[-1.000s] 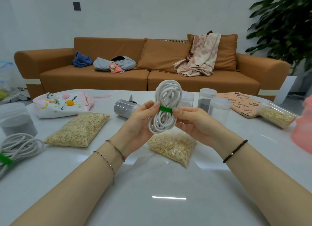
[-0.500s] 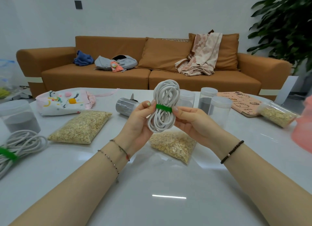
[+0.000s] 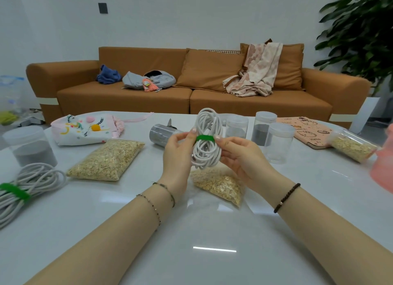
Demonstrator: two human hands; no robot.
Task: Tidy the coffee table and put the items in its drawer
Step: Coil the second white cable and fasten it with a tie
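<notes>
Both hands were on the white cable coil (image 3: 207, 150), which stood upright in the air above the coffee table (image 3: 212, 231), clear of its top. A green strap (image 3: 205, 138) bound the coil across its middle.

The left hand (image 3: 177, 155) gripped the coil's left side, with the thumb in front, the fingers curled round behind and one fingertip at the strap's left end. The right hand (image 3: 240, 157) pinched the strap's right end between thumb and forefinger. Its other fingers curled under the coil's lower loops.

Right beneath the coil, a bag of oats (image 3: 221, 185) lay flat on the table. Left of the coil lay a larger oat bag (image 3: 108, 159), and beyond that a printed pouch (image 3: 85, 129). Far to the coil's left lay a second cable bundle (image 3: 27, 184) with its own green strap, and behind it stood a jar of grey powder (image 3: 29, 148).

Just behind the coil, a metal cylinder (image 3: 161, 134) lay on its side. To the coil's right stood clear lidded jars (image 3: 278, 144). Farther right lay a pink case (image 3: 308, 131) and a tipped tub of oats (image 3: 350, 146).
</notes>
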